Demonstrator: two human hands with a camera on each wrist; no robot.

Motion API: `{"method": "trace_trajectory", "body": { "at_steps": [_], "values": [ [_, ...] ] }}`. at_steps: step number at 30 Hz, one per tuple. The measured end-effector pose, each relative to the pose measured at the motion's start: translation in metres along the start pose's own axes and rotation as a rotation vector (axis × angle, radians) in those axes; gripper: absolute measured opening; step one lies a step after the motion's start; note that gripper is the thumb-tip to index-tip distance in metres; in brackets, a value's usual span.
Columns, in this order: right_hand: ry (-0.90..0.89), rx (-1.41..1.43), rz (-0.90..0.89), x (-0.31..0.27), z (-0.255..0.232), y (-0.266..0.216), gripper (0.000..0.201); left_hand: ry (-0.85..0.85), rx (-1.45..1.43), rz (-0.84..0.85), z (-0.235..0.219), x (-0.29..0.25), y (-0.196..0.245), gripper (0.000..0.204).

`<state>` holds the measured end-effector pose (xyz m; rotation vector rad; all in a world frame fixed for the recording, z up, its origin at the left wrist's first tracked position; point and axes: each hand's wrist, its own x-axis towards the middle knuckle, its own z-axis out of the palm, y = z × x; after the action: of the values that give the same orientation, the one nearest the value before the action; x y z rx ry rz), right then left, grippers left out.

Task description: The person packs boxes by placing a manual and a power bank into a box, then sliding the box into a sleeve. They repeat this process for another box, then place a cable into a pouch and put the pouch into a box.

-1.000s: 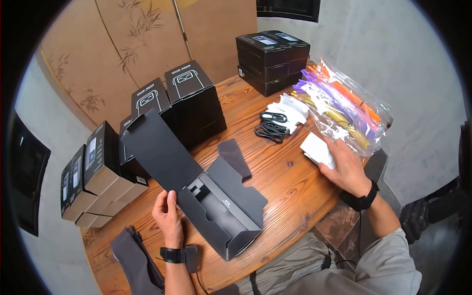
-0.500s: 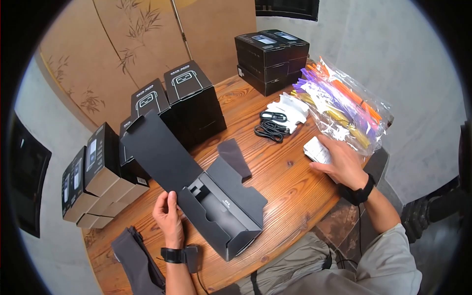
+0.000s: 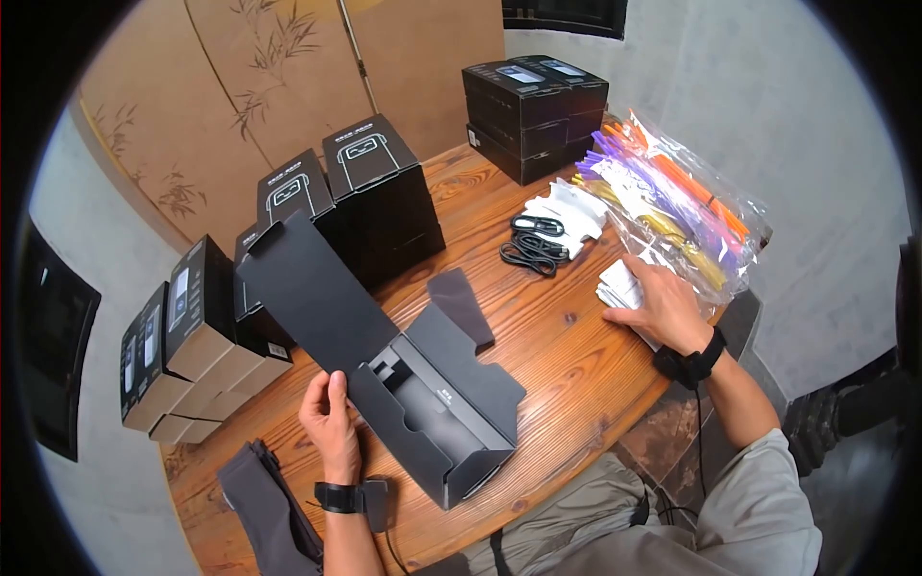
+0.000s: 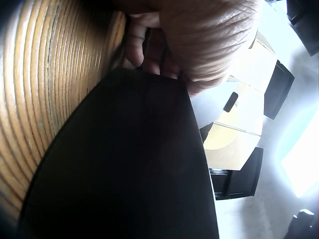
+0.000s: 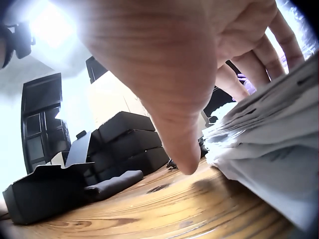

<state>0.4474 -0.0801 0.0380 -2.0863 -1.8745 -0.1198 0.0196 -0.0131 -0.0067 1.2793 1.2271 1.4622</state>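
Observation:
An open black box (image 3: 427, 408) lies on the wooden table with its lid folded back; its grey-lined hollow shows. My left hand (image 3: 328, 422) rests against the box's left side, thumb beside the edge and fingers loosely curled. In the left wrist view, its fingertips (image 4: 134, 56) are right at the edge of the dark panel. My right hand (image 3: 667, 305) rests over a stack of folded white papers (image 3: 618, 285). In the right wrist view, the thumb (image 5: 187, 159) points down beside the papers (image 5: 269, 134), while the other fingers reach across the far side.
Black boxes (image 3: 370, 206) stand stacked at the back left, with more boxes (image 3: 533, 120) at the back. Coiled black cables (image 3: 534, 252) and white pieces (image 3: 567, 213) lie near a bag of colourful strips (image 3: 672, 206). Dark pouches (image 3: 461, 307) and a grey cloth (image 3: 264, 499) flank the box.
My right hand has shifted slightly toward the table's near edge with the papers; its thumb now lies beside the stack instead of on it. The left hand and box have stayed put.

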Motion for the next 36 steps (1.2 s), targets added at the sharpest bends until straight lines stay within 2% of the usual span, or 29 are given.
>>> {"method": "trace_trajectory", "body": {
  "at_steps": [2,8,14,20,26,32,36],
  "values": [
    [-0.057,-0.008,0.029,-0.001,-0.004,-0.001,0.069,0.004,0.002,0.008,0.001,0.0,0.001,0.015],
    [0.007,0.076,-0.001,-0.001,0.006,0.008,0.069,0.002,-0.014,-0.043,-0.001,-0.001,0.0,0.015],
    [0.05,0.077,-0.078,-0.009,0.001,0.008,0.076,0.002,0.021,0.007,0.001,-0.001,0.003,0.015],
    [-0.094,0.177,0.02,-0.017,-0.016,0.001,0.075,-0.004,0.032,0.018,-0.001,0.0,0.001,0.015],
    [-0.101,0.214,0.06,-0.013,-0.014,0.003,0.068,0.007,0.021,0.015,0.002,-0.001,0.004,0.015],
    [-0.034,0.154,-0.022,-0.012,-0.005,0.009,0.071,0.0,0.03,0.027,0.001,-0.001,0.003,0.015],
    [-0.107,0.131,0.05,-0.007,-0.003,0.009,0.073,0.0,0.023,0.027,0.001,0.0,0.003,0.015]
  ]
}}
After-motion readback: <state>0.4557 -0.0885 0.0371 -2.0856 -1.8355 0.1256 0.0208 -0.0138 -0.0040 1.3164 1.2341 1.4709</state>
